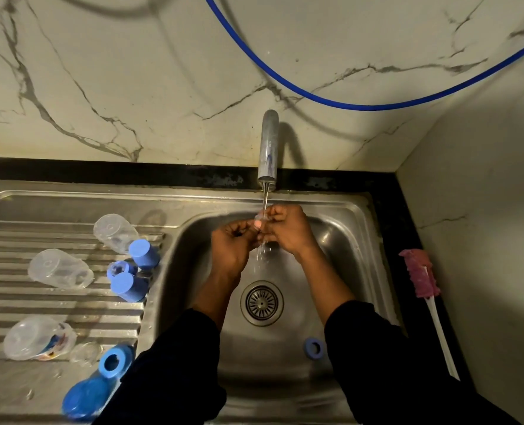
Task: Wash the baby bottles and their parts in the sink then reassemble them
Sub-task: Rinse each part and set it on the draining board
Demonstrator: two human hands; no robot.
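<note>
A stainless steel sink [355,228] is set into a black surface [408,234], in a corner of white marble-veined wall [101,72]. A ribbed drainboard [18,302] lies to the left of the basin. A blue hose [315,96] sags across the wall above the chrome faucet [268,148], which runs a thin stream of water [265,199] into the basin.

Both hands are over the basin under that stream. The grip of the left hand [233,243] and of the right hand [288,231] is closed, fingers curled and pinching one small clear part [259,220] between them. It is too small and wet to name more closely. Dark sleeves [174,363] hide the near rim of the sink.

One round drain strainer [262,303] sits in the basin floor, and one blue screw ring [314,348] lies near it by the right sleeve.

On the drainboard lie three clear bottles [59,269], the nearest showing a coloured print. Beside them stand two blue caps [144,254], with a blue ring [121,268] between them. A clear teat [85,352] lies just beside the printed bottle, next to another blue ring [115,360]. That ring touches a larger rounded blue piece [85,397].

On the black surface to the right lies one pink bottle brush [420,277] with a white handle.
</note>
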